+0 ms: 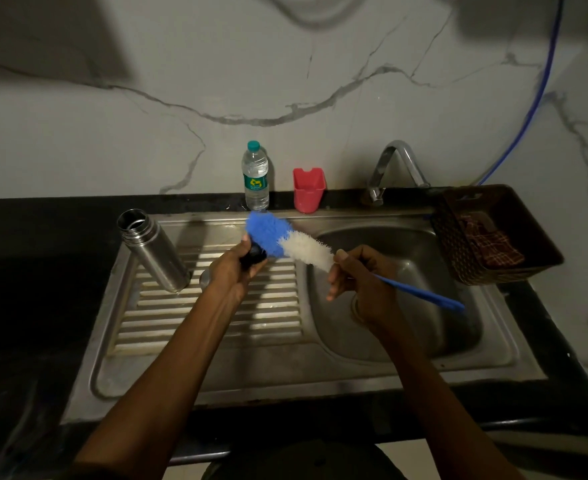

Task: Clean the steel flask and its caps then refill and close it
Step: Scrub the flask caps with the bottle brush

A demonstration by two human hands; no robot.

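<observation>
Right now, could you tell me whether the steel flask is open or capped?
Open: the steel flask stands uncapped, its dark mouth showing.

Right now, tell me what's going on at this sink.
A person is scrubbing a small black cap, held in the left hand, with a blue-and-white bottle brush held in the right hand. The open steel flask stands uncapped on the sink's draining board. A water bottle and a red cup wait by the wall; no water shows at the tap.
</observation>
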